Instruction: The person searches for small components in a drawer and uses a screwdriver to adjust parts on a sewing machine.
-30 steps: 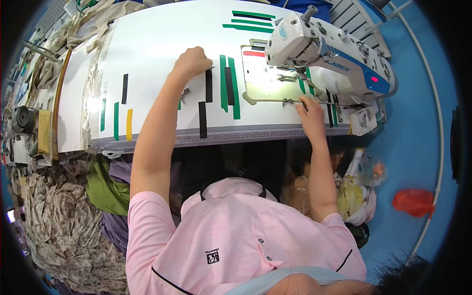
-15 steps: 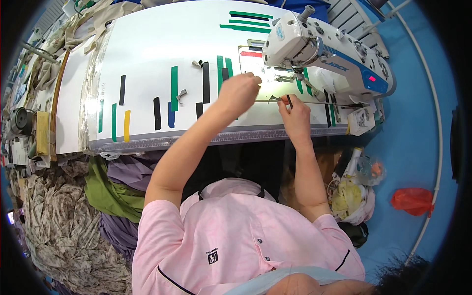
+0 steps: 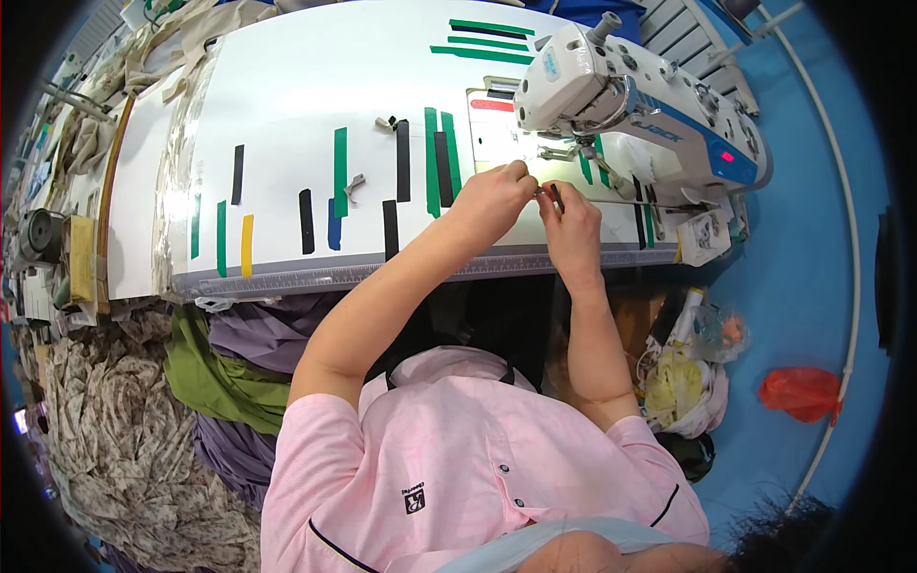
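Observation:
Both my hands meet over the table just left of the sewing machine's needle area. My left hand [image 3: 495,201] is closed, its fingertips pinched at a tiny dark piece whose kind I cannot make out. Close beside it, my right hand [image 3: 574,229] is curled, with a short black stick-like tool [image 3: 558,198] gripped among its fingers. The fingertips of the two hands nearly touch. The white sewing machine [image 3: 642,105] stands to the right, its lamp lighting the spot behind my hands. A thin rod [image 3: 621,201] runs rightward from my right hand.
Green, black, blue and yellow tape strips [image 3: 340,172] mark the white table [image 3: 277,95]. A small metal attachment [image 3: 354,188] lies left of my hands. A ruler strip [image 3: 315,277] follows the front edge. A small white box [image 3: 704,239] sits at the right; fabric heaps [image 3: 143,430] lie lower left.
My left hand has come right and slightly down, from apart to close against my right hand's fingertips. My right hand has barely moved and keeps the black stick-like tool.

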Demonstrator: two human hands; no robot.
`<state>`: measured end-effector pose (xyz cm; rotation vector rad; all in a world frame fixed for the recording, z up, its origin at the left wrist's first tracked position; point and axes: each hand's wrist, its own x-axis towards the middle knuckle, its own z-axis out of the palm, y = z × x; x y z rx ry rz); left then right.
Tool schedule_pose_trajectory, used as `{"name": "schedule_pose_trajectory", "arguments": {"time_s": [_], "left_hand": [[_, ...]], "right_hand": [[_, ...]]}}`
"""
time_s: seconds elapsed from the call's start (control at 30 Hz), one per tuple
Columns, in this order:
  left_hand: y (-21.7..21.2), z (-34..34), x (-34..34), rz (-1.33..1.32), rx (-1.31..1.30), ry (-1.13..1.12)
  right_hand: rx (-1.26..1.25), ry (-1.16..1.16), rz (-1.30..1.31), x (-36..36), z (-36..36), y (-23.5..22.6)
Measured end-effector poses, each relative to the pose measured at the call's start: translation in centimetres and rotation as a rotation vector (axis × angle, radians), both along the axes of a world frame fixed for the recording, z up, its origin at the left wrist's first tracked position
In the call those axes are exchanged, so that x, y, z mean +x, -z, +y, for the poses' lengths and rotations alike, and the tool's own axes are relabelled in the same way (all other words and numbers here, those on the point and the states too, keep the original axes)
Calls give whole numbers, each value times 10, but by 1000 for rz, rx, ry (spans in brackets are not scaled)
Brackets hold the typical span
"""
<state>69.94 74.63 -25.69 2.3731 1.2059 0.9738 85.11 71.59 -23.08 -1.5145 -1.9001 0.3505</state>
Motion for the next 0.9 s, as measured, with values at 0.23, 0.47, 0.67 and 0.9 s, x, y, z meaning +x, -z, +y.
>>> {"name": "schedule_pose_trajectory", "arguments": {"time_s": [0.23,0.47,0.67,0.9], "left_hand": [[-21,49,-33,-419,-96,-248],[11,133,-23,-275,-130,-291],[34,111,-8,-45,-65,-289],[29,111,-4,3,-267,-228]], "right_hand": [[-242,144,189,5,-1,8],[-200,155,130,2,0,33],[-214,172,176,5,3,37],[-218,189,198,7,3,41]]}}
